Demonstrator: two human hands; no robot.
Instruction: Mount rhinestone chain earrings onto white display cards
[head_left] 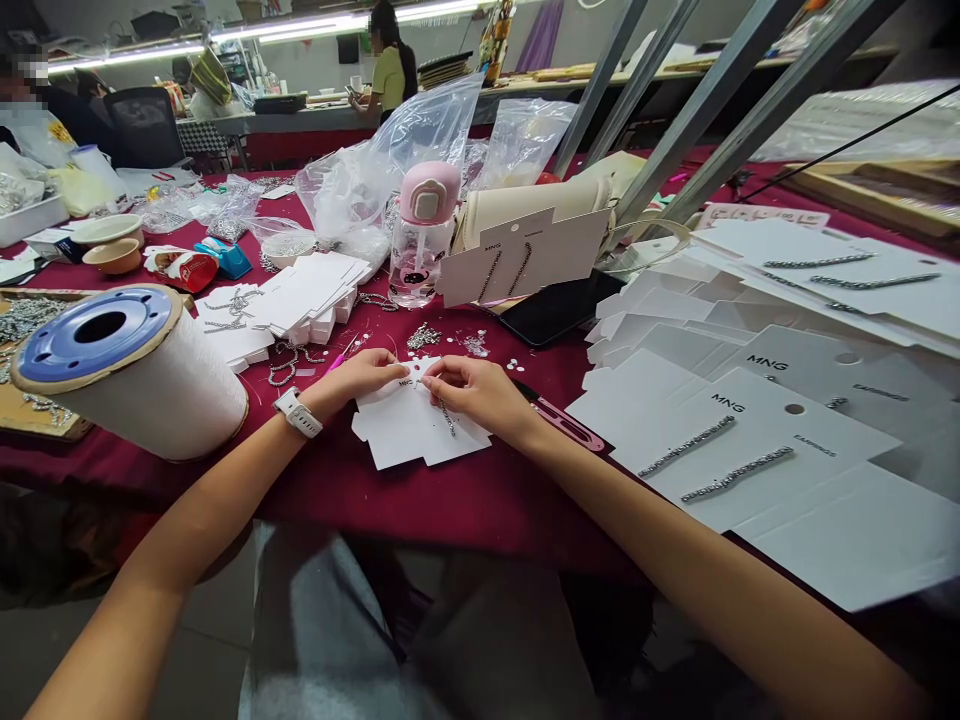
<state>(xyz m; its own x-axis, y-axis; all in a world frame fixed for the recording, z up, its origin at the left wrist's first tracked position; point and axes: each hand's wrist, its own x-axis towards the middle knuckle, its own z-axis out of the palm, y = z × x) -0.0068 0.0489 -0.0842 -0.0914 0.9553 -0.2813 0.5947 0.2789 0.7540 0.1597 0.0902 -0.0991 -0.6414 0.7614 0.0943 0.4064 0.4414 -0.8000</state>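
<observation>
A white display card (409, 425) lies on the dark red tablecloth in front of me. My left hand (367, 375), with a white watch on its wrist, pinches the card's top edge. My right hand (472, 388) is closed in a pinch on a silver chain earring (448, 417) that hangs down over the card. Loose silver earrings (424, 337) lie just beyond my hands.
A big white thread spool (131, 370) lies at the left. Stacks of blank cards (300, 295) sit behind, finished cards (750, 440) spread at the right. A pink-capped bottle (421, 240), a phone (559, 305), plastic bags and pink snips (566, 420) stand near. A person works far back.
</observation>
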